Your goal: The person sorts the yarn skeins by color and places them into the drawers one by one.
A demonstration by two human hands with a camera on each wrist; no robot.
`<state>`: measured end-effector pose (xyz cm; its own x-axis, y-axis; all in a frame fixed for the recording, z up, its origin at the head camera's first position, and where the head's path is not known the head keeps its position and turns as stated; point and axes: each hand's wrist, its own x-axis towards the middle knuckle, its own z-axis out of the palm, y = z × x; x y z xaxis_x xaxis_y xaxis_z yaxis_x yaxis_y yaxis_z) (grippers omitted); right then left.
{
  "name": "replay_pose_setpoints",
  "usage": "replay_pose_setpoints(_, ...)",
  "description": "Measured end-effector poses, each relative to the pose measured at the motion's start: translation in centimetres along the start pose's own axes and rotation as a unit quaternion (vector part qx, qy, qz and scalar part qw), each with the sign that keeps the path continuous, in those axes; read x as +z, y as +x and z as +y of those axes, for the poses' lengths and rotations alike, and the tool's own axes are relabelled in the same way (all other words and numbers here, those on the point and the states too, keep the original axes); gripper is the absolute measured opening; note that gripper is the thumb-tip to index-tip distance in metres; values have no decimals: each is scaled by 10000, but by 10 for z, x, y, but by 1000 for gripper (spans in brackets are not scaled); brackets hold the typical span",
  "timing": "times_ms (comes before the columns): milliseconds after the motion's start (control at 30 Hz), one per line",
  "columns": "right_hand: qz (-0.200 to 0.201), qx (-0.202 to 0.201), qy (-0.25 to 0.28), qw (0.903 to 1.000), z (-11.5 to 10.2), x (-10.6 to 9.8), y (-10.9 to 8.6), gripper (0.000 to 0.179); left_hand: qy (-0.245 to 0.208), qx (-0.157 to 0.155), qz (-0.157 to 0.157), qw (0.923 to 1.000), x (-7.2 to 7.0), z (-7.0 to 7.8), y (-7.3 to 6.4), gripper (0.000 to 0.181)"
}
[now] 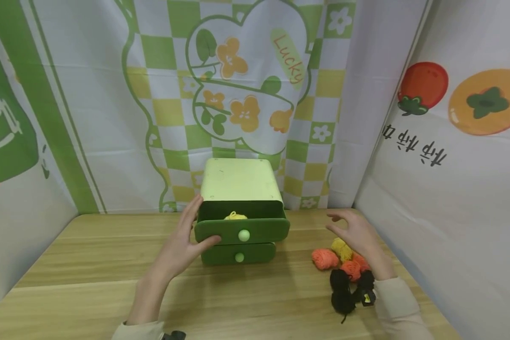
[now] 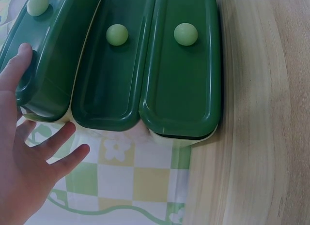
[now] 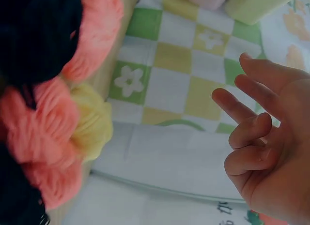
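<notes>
Top drawer [image 1: 261, 230] of the little cabinet [image 1: 242, 182], dark green and pulled out, sits at the centre of the head view, its front running broadside, long from left to right. Inside, a small yellow bundle [image 1: 235, 216] peeks over the front edge. From where I stand, the left hand [image 1: 180, 249] is clearly the nearer one: it is at the drawer's left end, thumb laid against the front, fingers straight and spread up along the cabinet's side, clasping nothing. The left wrist view shows the same spread hand at its left edge.

The right hand [image 1: 354, 231] is well apart, at the right of centre in the head view. Its fingers are loosely bent with nothing between them, and their tips point leftward, towards the drawer's right end. Just below it in that view is the yarn: a yellow ball [image 1: 342, 250] closest, a coral ball [image 1: 325, 259] to its lower left, and black yarn [image 1: 343, 295] lower down, towards the bottom right. In the right wrist view the pile fills the left side, with a visible gap between it and the fingertips.

So the relation that matters, as I judge it, is sideways: yarn by the right hand, the drawer's mouth off to its left, facing up, with bare tabletop [image 1: 299, 274] between.
</notes>
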<state>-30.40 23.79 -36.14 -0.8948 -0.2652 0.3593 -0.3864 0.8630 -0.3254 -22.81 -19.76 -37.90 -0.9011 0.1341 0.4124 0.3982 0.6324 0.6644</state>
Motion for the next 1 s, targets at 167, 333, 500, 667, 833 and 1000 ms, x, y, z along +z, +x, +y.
replay_pose_setpoints(167,-142,164,36,9998,14,2,1,43,1,-11,16,10000,0,0,0,103)
replay_pose_setpoints(333,-232,286,-10,9993,28,6,0,43,27,-8,-5,10000,1,-2,0,104)
replay_pose_setpoints(500,-315,373,-69,9988,39,10,-2,43,9,-12,-11,10000,0,-1,0,103)
replay_pose_setpoints(667,-456,450,-124,9979,48,14,-3,43,-50,-17,-7,10000,0,-1,0,104)
replay_pose_setpoints(833,-668,436,-25,9968,57,19,-6,44,-66,-18,3,10000,0,-2,0,104)
replay_pose_setpoints(1000,-732,356,-84,9966,66,23,-11,44,-60,-23,-20,10000,-1,-1,0,104)
